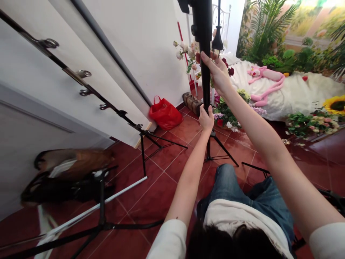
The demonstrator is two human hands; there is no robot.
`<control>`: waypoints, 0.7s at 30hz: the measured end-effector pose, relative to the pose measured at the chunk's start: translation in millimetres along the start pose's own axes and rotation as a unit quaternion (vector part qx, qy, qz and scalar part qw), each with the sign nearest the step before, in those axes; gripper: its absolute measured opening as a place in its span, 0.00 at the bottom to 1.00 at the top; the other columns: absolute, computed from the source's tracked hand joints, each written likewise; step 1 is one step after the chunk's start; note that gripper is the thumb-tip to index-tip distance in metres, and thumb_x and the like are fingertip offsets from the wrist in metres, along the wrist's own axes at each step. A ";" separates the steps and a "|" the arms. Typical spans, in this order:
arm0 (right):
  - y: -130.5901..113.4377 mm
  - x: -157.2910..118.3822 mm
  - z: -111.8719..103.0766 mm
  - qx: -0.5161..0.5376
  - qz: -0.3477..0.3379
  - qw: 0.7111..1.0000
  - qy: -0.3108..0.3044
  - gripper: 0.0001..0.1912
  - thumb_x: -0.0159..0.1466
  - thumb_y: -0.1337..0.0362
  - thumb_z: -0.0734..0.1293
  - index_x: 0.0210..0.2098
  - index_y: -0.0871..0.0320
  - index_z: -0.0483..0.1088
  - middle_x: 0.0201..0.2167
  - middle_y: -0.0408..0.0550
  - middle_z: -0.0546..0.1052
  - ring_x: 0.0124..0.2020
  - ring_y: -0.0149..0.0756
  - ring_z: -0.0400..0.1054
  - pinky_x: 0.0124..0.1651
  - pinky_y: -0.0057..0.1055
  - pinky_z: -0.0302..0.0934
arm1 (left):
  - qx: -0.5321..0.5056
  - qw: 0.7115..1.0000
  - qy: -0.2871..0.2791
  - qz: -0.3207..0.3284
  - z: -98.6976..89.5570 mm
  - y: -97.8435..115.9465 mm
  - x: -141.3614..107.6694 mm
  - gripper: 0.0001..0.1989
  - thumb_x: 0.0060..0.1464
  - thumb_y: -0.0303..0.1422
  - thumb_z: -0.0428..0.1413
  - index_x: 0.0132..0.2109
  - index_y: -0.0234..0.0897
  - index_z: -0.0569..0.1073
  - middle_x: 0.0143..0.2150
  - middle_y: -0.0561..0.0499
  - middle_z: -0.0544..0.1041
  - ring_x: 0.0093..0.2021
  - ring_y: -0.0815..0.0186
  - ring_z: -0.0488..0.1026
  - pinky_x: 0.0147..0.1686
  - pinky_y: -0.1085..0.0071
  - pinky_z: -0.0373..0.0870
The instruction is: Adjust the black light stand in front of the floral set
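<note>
A black tripod stand (pixel 206 79) rises in front of me, its legs spread on the tiled floor. My left hand (pixel 206 118) is closed round the lower part of its pole. Higher up, my right hand (pixel 217 72) grips the same pole, with the thumb across the front and the fingers partly hidden behind it. A collar with a knob (pixel 198 30) sits on the pole above that hand. Just beside my right fingers a black power plug (pixel 217 39) dangles from its cord, pins down; whether they touch it I cannot tell.
Another black stand with clamps (pixel 86 90) leans across the left. Below it are a white rod (pixel 94 207) and bags (pixel 72 165). A red plastic bag (pixel 165 113) sits by the wall. At right, a pink plush toy (pixel 266 77) lies on white cloth (pixel 304 90) among artificial flowers.
</note>
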State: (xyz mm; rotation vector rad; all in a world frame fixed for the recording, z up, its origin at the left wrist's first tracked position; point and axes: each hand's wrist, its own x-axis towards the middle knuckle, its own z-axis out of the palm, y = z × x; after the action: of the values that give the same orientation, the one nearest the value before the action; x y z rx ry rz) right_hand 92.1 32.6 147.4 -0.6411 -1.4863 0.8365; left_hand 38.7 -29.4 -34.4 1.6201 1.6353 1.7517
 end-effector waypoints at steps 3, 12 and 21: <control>-6.8 -5.5 -4.3 -0.007 -0.008 1.000 -0.013 0.23 0.67 0.49 0.67 0.55 0.54 0.67 0.49 0.44 0.79 0.57 0.38 0.72 0.60 0.33 0.67 | 0.011 1.000 0.016 -0.008 4.7 -2.5 2.3 0.31 0.66 0.55 0.37 0.55 0.34 0.68 0.50 0.36 0.79 0.54 0.55 0.77 0.51 0.63 0.72; 18.1 -76.8 -60.4 -0.209 0.067 0.974 -0.060 0.21 0.68 0.46 0.64 0.38 0.58 0.77 0.39 0.47 0.80 0.50 0.40 0.73 0.58 0.34 0.64 | 0.009 0.999 0.042 0.004 6.5 -2.6 1.9 0.31 0.66 0.55 0.37 0.54 0.34 0.69 0.50 0.36 0.79 0.51 0.55 0.78 0.49 0.64 0.72; 67.1 -108.7 -60.4 -0.272 0.116 0.949 -0.113 0.15 0.71 0.55 0.62 0.40 0.54 0.77 0.38 0.46 0.80 0.44 0.37 0.73 0.55 0.29 0.61 | 0.017 0.999 0.040 -0.005 6.8 -4.8 2.2 0.27 0.67 0.51 0.40 0.54 0.34 0.69 0.52 0.36 0.79 0.52 0.56 0.78 0.49 0.64 0.72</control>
State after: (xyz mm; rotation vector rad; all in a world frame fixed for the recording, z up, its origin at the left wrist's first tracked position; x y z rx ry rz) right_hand 156.4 -7.9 28.3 -1.1790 -1.8974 0.6901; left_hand 41.1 -22.4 -38.8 1.5732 1.7133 1.8151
